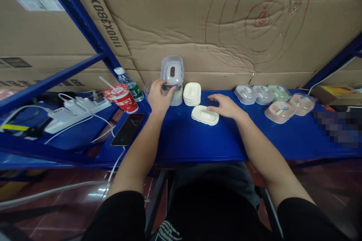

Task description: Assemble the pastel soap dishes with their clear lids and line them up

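My left hand is at a stack of greyish plastic containers, its fingers and thumb curved round the upper part. Above them a grey plastic box with a brown oval on it stands tilted against the cardboard. My right hand is half spread, palm down, over the right end of a cream tray-like piece with a raised oval centre. Its thumb seems to touch that piece's edge. Between the hands sits a neat stack of cream pieces of the same kind.
Several lidded clear-topped boxes stand to the right on the blue table. A red paper cup with a straw, a water bottle, a phone and a power strip with cables lie left. Cardboard walls the back.
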The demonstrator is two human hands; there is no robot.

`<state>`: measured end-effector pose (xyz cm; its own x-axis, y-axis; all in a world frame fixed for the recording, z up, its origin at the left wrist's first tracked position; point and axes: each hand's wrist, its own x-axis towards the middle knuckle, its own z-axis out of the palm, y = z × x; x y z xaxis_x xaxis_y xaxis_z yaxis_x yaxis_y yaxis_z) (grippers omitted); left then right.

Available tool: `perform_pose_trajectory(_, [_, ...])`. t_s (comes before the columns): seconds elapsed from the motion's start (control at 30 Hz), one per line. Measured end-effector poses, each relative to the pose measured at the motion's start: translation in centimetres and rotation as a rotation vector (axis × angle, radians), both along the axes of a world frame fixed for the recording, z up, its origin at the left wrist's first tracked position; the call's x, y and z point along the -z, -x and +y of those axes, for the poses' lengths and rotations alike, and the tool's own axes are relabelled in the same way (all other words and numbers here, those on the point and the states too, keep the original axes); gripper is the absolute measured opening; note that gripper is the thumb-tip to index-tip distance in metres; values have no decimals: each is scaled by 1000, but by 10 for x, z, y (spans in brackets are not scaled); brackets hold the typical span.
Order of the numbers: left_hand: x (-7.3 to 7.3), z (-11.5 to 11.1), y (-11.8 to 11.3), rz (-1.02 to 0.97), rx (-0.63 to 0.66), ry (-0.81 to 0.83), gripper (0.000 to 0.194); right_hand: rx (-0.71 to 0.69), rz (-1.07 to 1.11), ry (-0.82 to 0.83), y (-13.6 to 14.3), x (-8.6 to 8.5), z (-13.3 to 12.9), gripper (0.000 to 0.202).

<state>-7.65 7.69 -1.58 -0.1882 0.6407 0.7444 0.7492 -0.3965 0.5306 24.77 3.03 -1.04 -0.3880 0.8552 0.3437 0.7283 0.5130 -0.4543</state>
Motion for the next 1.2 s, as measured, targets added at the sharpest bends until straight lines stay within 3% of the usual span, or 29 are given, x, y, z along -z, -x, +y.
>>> perform_pose_trajectory(0.17, [5, 7, 6, -14, -22, 167, 42, -84, -301, 141, 7, 2, -4, 59])
perform_pose_trajectory(0.33, [8, 7, 3, 13, -17, 117, 45, 100, -404, 160, 7, -1, -6, 62])
perform_pose_trajectory(0.53, [13, 12, 5, -50, 0, 1, 52, 174, -424, 211, 3, 9, 1, 20])
perform_pose_trajectory(0.67, [12, 10, 3, -76, -16, -36, 49, 168, -397, 191, 4, 8, 2, 14])
perform_pose_trajectory(0.83, [9, -4, -13, -3, 92, -71, 45, 194, -74, 185, 4, 1, 3, 11])
perform_pose_trajectory(0.97, [13, -24, -38, 175, 311, -35, 40, 455, 314, 82, 8, 6, 12, 14])
perform_pose_trajectory(1.07, [16, -39, -60, 302, 486, 71, 50, 603, 495, 60, 16, 14, 22, 15])
perform_pose_trajectory(1.13, [18, -43, -72, 370, 542, 150, 60, 610, 612, 88, 24, 19, 27, 17])
perform_pose_trajectory(1.2, [21, -41, -79, 366, 505, 203, 64, 576, 720, 129, 35, 22, 30, 20])
